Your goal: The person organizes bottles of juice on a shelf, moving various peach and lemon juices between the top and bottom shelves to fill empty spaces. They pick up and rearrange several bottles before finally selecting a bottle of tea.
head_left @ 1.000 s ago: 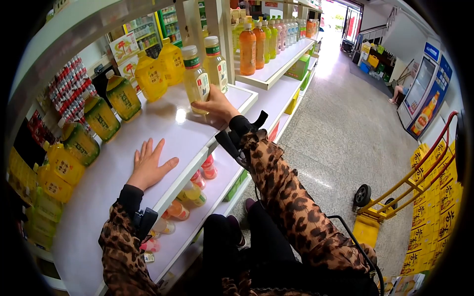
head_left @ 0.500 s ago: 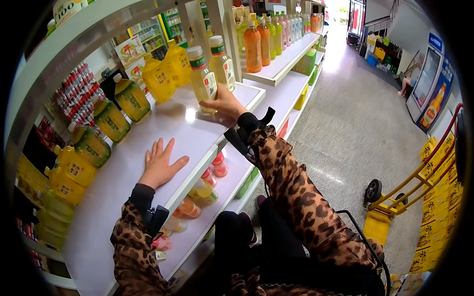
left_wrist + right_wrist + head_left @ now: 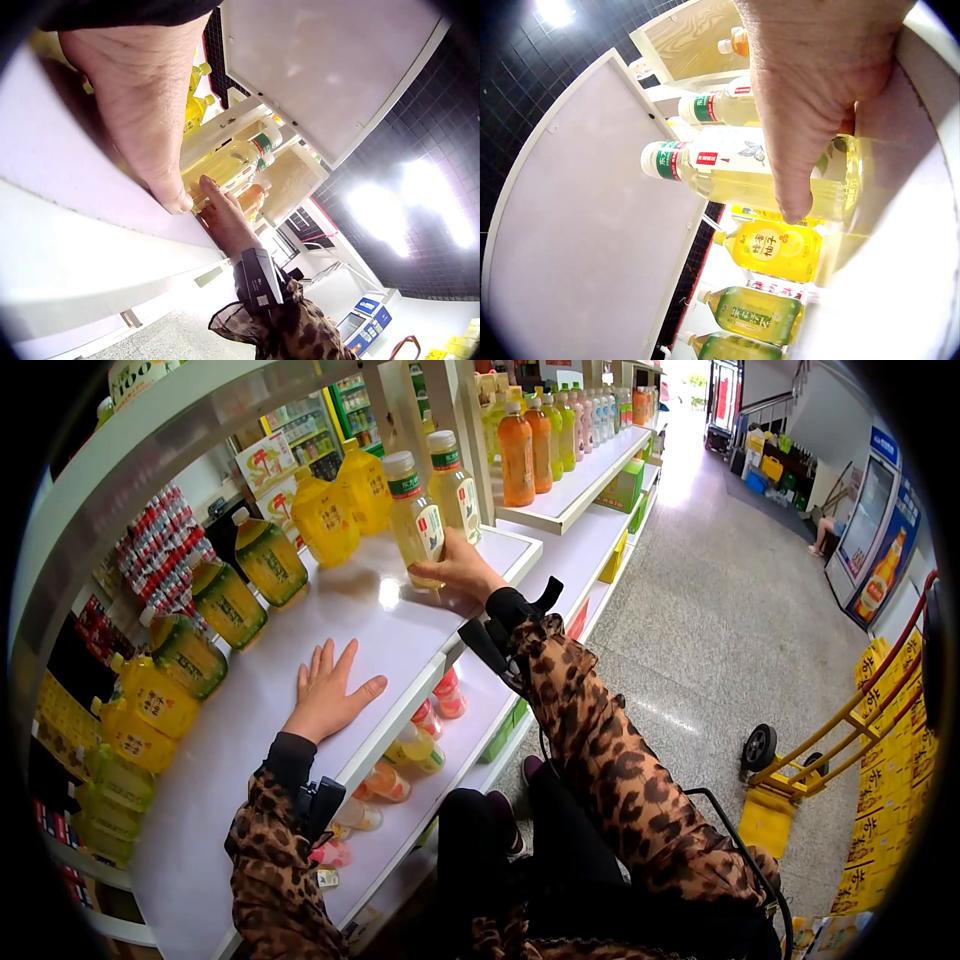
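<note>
My right hand (image 3: pixel 465 568) grips the lower part of a pale yellow drink bottle (image 3: pixel 410 525) with a white cap and green neck band. The bottle stands upright at the shelf's right end, and in the right wrist view the thumb (image 3: pixel 793 196) lies across its side. A matching bottle (image 3: pixel 458 498) stands just behind it, by the post. My left hand (image 3: pixel 330 695) rests palm down on the white shelf (image 3: pixel 240 760), fingers spread, holding nothing. Yellow jugs (image 3: pixel 325 525) and green-labelled tea bottles (image 3: pixel 270 565) line the shelf's back edge.
Lower down, a shelf holds pink, orange and yellow bottles (image 3: pixel 415 750). Orange drink bottles (image 3: pixel 516 460) lead a row on the adjoining shelf. A metal post (image 3: pixel 472 435) rises beside the held bottle. On the floor at right stand a yellow hand truck (image 3: pixel 770 820) and stacked yellow cartons (image 3: pixel 880 800).
The head view has turned slightly, so the scene sits a little further right. My right hand keeps its grip on the bottle and my left hand stays flat on the shelf.
</note>
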Demonstrator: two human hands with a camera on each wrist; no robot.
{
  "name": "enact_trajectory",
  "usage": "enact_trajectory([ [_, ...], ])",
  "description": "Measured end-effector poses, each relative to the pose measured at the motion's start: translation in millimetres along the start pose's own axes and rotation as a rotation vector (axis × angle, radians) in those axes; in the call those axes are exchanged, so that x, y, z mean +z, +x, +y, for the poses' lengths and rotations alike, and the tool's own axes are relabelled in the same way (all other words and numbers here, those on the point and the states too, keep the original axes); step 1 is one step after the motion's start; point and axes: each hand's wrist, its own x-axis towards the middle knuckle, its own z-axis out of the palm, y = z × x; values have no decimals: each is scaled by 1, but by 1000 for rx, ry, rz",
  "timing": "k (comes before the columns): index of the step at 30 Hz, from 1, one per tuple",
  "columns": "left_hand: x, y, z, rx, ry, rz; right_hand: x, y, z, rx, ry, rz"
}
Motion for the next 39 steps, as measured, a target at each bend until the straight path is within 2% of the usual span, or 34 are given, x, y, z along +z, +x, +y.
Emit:
enact_trajectory([
  [6,-4,-2,4,-6,19,-12,-1,3,5,23,-92,-45],
  [11,-1,-1,0,1,-20,1,0,-1,0,9,-29,12],
  [14,-1,-2,1,-2,-24,1,-1,3,6,-5,4,-20],
  [18,0,-1,-1,16,-30,15,0,5,10,-44,-56,6],
  [29,-6,-3,5,-7,18,-12,0,-2,-7,35,-120,-1],
  [39,-1,-1,-2,7,-14,2,1,8,17,-16,-65,11],
])
